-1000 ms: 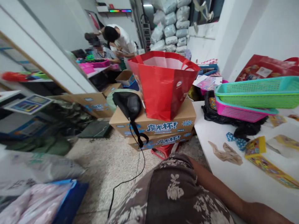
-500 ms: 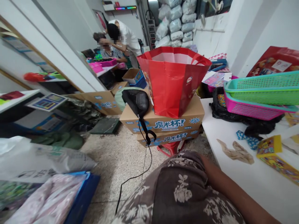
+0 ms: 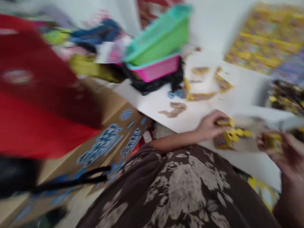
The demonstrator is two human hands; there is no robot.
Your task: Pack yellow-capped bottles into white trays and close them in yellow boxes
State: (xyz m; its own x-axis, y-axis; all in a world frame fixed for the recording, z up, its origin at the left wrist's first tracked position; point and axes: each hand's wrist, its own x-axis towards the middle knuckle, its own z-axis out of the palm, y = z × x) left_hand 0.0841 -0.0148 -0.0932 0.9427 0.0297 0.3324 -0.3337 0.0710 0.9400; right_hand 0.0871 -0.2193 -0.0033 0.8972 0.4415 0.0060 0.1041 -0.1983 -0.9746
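Over the white table's front edge, my left hand [image 3: 210,126] is closed on a small yellow packet [image 3: 224,121]. Below it is a yellow printed box [image 3: 222,141], with several small yellow pieces [image 3: 239,133] beside it in a pale, blurred container. At the right, my right hand [image 3: 288,150] wraps round another small yellow packet [image 3: 273,141]. Motion blur smears both packets, so their exact kind cannot be read. A gap separates the two hands.
Stacked green and pink baskets [image 3: 155,68] stand on black plastic on the white table [image 3: 197,117]. Yellow packs [image 3: 266,38] lie at the back right, near a dark-and-yellow heap [image 3: 285,96]. At left, a red bag [image 3: 35,104] rests on cardboard boxes [image 3: 106,142].
The view has swung right, from the red bag and floor to the white table. Both hands are now in view holding yellow packets; earlier only part of one arm showed.
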